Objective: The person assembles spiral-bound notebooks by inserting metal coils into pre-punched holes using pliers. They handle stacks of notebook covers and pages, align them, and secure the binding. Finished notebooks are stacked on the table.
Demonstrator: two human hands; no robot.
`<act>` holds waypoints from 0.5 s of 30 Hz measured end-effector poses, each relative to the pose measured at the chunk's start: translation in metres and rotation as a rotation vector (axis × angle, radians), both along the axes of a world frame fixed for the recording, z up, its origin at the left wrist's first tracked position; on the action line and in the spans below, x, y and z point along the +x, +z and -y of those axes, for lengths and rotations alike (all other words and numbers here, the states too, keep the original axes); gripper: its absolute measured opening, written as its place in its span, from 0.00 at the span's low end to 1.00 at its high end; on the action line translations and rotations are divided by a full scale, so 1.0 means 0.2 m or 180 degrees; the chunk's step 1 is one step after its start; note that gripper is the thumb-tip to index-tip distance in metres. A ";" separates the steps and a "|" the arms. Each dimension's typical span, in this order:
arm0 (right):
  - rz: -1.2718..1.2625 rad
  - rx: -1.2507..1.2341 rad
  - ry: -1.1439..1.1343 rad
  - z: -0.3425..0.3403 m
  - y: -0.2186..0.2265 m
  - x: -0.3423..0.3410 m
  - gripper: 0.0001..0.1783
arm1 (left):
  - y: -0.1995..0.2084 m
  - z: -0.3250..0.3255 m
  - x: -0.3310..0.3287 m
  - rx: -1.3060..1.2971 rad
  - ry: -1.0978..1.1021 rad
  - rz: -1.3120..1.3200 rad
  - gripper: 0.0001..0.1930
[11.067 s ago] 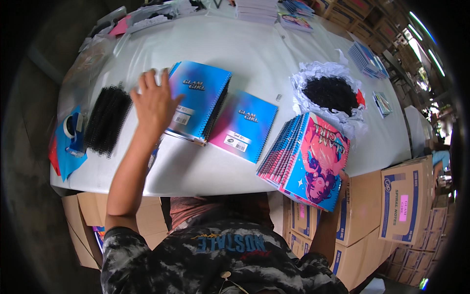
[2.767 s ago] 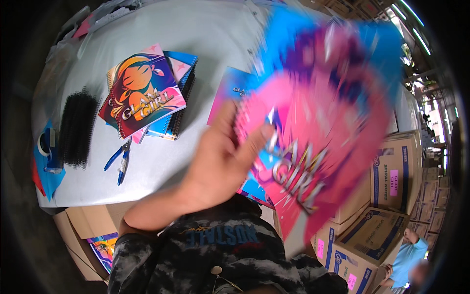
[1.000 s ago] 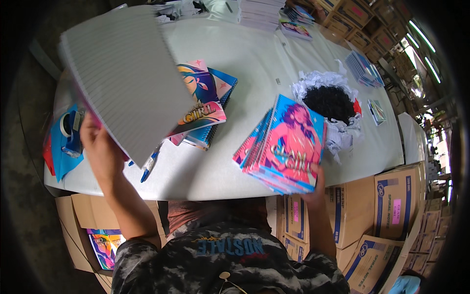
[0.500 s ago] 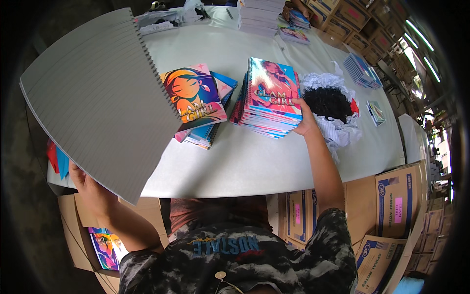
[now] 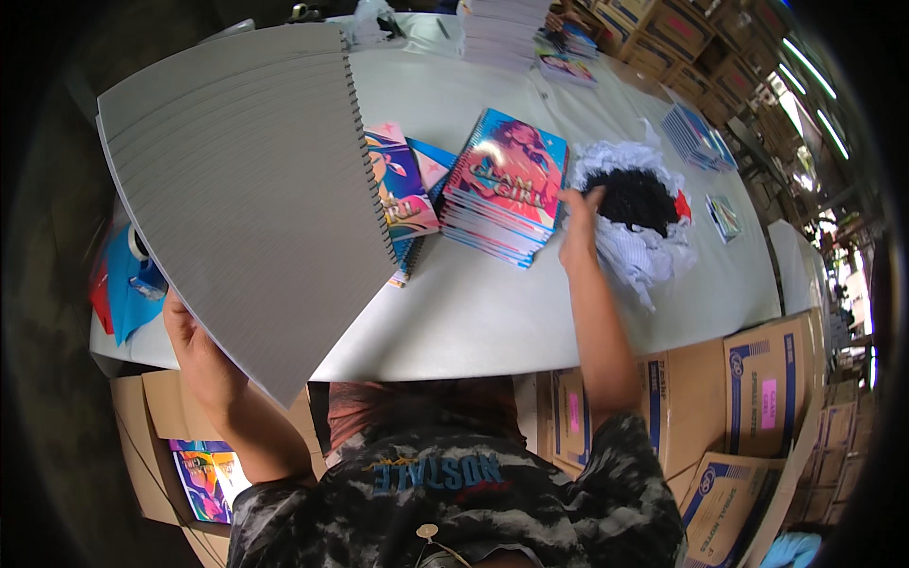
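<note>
My left hand (image 5: 197, 348) is closed on the lower left edge of an open spiral notebook (image 5: 237, 199), held upright with its ruled pages showing. The notebook hides part of a pile behind it, whose top notebook (image 5: 409, 197) has a colourful illustrated cover. To its right stands a stack of spiral notebooks (image 5: 511, 170) with a pink and blue cover on top, its layers slightly fanned. At the stack's right side is my right hand (image 5: 579, 227), fingers apart and nothing held; whether a fingertip touches the stack I cannot tell.
Crumpled white wrapping with a black fuzzy bundle (image 5: 630, 199) lies right of the stack. Further right sit more notebooks (image 5: 699, 137). A tall paper stack (image 5: 497, 33) stands at the back, near another person's hand. Cartons (image 5: 767, 388) flank me below the table (image 5: 454, 331).
The open notebook in my left hand has moved right, covering more of the pile. The right-hand stack has turned and its layers shifted, while my right hand has loosened from its corner.
</note>
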State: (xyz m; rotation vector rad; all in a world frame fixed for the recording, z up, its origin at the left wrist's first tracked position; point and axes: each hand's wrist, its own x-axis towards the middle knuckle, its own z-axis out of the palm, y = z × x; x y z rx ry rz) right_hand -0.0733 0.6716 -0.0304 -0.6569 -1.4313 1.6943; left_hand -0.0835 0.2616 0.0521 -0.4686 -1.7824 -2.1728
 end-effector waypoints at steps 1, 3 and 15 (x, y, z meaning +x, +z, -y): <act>-0.0320 0.0413 -0.0030 0.15 0.10 0.04 0.29 | 0.03 -0.01 0.01 -0.0091 0.0121 -0.0086 0.12; -0.0875 0.1235 0.0521 0.43 0.31 0.18 0.26 | 0.09 -0.07 0.01 -0.0778 0.0607 -0.0382 0.10; -0.1329 0.1030 0.2887 0.86 0.71 0.08 0.43 | 0.53 -0.10 -0.16 -0.0225 -0.2031 0.0111 0.14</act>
